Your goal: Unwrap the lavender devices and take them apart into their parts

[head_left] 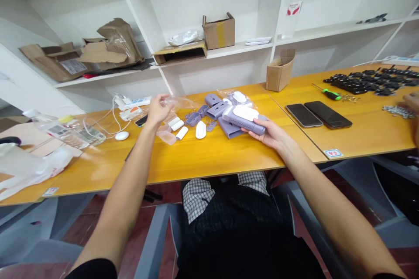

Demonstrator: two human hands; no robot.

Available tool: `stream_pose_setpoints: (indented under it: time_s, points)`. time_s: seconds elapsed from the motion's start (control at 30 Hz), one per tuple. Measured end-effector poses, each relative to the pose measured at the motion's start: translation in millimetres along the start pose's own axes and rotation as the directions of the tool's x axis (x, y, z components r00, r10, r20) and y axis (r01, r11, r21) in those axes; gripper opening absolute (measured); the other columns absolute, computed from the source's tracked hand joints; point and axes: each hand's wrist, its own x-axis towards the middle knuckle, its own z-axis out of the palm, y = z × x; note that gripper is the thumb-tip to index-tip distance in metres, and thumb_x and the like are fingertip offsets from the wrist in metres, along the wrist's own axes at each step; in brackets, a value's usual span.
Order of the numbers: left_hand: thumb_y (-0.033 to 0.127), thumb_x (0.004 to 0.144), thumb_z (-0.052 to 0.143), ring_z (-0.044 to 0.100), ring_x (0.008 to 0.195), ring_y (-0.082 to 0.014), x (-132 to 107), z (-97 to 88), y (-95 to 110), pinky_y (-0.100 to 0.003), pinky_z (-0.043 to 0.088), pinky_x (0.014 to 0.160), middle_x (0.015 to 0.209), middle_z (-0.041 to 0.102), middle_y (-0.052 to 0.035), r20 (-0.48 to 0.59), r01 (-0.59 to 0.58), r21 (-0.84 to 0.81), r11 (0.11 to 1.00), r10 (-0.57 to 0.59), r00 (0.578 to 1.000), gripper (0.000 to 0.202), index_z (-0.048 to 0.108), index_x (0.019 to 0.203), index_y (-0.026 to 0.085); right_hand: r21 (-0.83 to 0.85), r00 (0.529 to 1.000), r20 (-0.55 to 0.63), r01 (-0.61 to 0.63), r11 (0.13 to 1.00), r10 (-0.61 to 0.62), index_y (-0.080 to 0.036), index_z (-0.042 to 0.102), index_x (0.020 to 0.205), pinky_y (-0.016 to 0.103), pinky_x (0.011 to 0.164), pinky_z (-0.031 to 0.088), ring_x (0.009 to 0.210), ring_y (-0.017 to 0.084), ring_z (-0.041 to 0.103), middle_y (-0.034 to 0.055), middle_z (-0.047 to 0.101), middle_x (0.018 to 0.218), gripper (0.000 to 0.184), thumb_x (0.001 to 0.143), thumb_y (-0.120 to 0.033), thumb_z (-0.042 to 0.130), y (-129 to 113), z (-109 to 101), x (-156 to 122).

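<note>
My right hand [270,134] grips a lavender plastic device with a white top panel [244,118], held just above the yellow table [209,157]. My left hand [157,110] is raised over the table and pinches a clear plastic bag [178,103]. Between the hands lie several lavender plastic parts [209,111] and small white oblong pieces [200,130]. A translucent pink piece [166,137] rests just below my left hand. A second bag with more lavender and white parts [237,96] sits behind the device.
Two dark phones [317,114] lie on the adjoining table, with a green-handled screwdriver [329,93], black parts [369,80] and another person's hand [410,102] at far right. A small cardboard box [279,71], white mouse [121,135], power strip [132,103] and plastic bags [29,165] sit around.
</note>
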Motion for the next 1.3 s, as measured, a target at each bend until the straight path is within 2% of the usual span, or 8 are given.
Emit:
stream_pose_setpoints:
  time_s: [0.13, 0.33, 0.5, 0.57, 0.77, 0.93, 1.17, 1.3]
  points:
    - [0.031, 0.081, 0.074, 0.057, 0.131, -0.0337, -20.5, 8.0, -14.3, -0.05, 0.043, 0.121, 0.13, 0.065, -0.0168, 0.216, -0.019, 0.302, 0.953, -0.049, 0.975, 0.045, 0.07, 0.123, 0.013, -0.065, 1.0, 0.006, -0.03, 0.997, 0.03, -0.03, 0.057, 0.121, 0.038, 0.075, 0.071, 0.096, 0.029, 0.082, 0.0062, 0.079, 0.118, 0.055, 0.078, -0.021, 0.09, 3.3, 5.3, -3.2]
    - [0.026, 0.07, 0.084, 0.055, 0.14, -0.0386, -19.5, 13.9, -16.8, -0.049, 0.044, 0.12, 0.15, 0.055, -0.0207, 0.425, -0.081, 0.382, 0.92, -0.097, 0.9, 0.073, 0.064, 0.14, 0.015, -0.096, 0.999, 0.042, -0.019, 0.995, 0.023, -0.032, 0.056, 0.123, 0.044, 0.08, 0.071, 0.094, 0.029, 0.082, 0.0074, 0.077, 0.121, 0.058, 0.077, -0.018, 0.09, 3.4, 6.7, -6.9]
    - [0.049, 0.087, 0.074, 0.025, 0.158, -0.0551, -27.5, 11.2, 5.8, -0.08, 0.026, 0.119, 0.175, 0.025, -0.0212, 0.35, -0.083, 0.482, 0.872, -0.105, 0.931, 0.089, 0.037, 0.166, 0.03, -0.094, 0.997, 0.077, -0.013, 0.995, 0.021, -0.031, 0.057, 0.123, 0.049, 0.083, 0.07, 0.096, 0.03, 0.081, 0.009, 0.077, 0.121, 0.058, 0.077, -0.018, 0.09, 3.0, 9.3, -8.7]
    - [0.052, 0.093, 0.067, 0.02, 0.16, -0.0559, -36.9, 10.9, 18.4, -0.083, 0.022, 0.118, 0.177, 0.021, -0.0224, 0.284, -0.102, 0.483, 0.87, -0.045, 0.958, 0.084, 0.035, 0.167, 0.028, -0.096, 0.993, 0.119, -0.016, 0.995, 0.027, -0.031, 0.057, 0.124, 0.051, 0.084, 0.07, 0.097, 0.03, 0.08, 0.0092, 0.075, 0.125, 0.059, 0.077, -0.02, 0.091, 3.2, 11.4, -10.7]
    - [0.038, 0.097, 0.06, 0.048, 0.148, -0.0408, -90.5, 21.4, 50.8, -0.064, 0.037, 0.123, 0.158, 0.053, -0.0186, 0.217, -0.347, 0.234, 0.908, 0.299, 0.929, 0.053, 0.058, 0.148, 0.022, -0.208, 0.959, 0.278, 0.008, 0.978, 0.052, -0.027, 0.069, 0.119, 0.045, 0.087, 0.069, 0.099, 0.025, 0.076, 0.0068, 0.073, 0.12, 0.057, 0.069, -0.016, 0.095, 8.0, 17.6, -15.8]
    - [0.034, 0.1, 0.054, 0.073, 0.109, -0.0304, -147.7, 35.5, 70.5, -0.05, 0.056, 0.103, 0.116, 0.077, -0.0102, 0.358, -0.347, 0.002, 0.938, 0.323, 0.876, 0.027, 0.072, 0.117, 0.023, -0.205, 0.965, 0.261, 0.026, 0.978, 0.029, -0.027, 0.071, 0.116, 0.039, 0.087, 0.068, 0.101, 0.022, 0.074, 0.0059, 0.073, 0.119, 0.054, 0.07, -0.014, 0.095, 11.8, 22.5, -13.6]
    - [0.031, 0.099, 0.057, 0.07, 0.123, -0.0296, -172.1, 43.9, 75.4, -0.051, 0.053, 0.114, 0.129, 0.073, -0.0113, 0.327, -0.337, -0.052, 0.94, 0.335, 0.884, 0.023, 0.071, 0.115, 0.023, -0.099, 0.992, 0.097, 0.095, 0.991, -0.086, -0.03, 0.067, 0.114, 0.052, 0.086, 0.07, 0.105, 0.028, 0.076, 0.0062, 0.072, 0.13, 0.048, 0.074, -0.018, 0.092, 9.1, 12.7, -3.9]
    - [0.041, 0.099, 0.061, 0.05, 0.152, -0.0344, -171.0, 50.0, 65.6, -0.056, 0.038, 0.129, 0.162, 0.053, -0.0151, 0.471, -0.333, -0.01, 0.943, 0.298, 0.83, 0.036, 0.07, 0.128, 0.022, -0.061, 0.995, 0.027, 0.095, 0.994, -0.093, -0.032, 0.062, 0.112, 0.056, 0.088, 0.069, 0.103, 0.029, 0.078, 0.0048, 0.074, 0.129, 0.046, 0.078, -0.021, 0.091, 4.1, 3.1, 0.3]
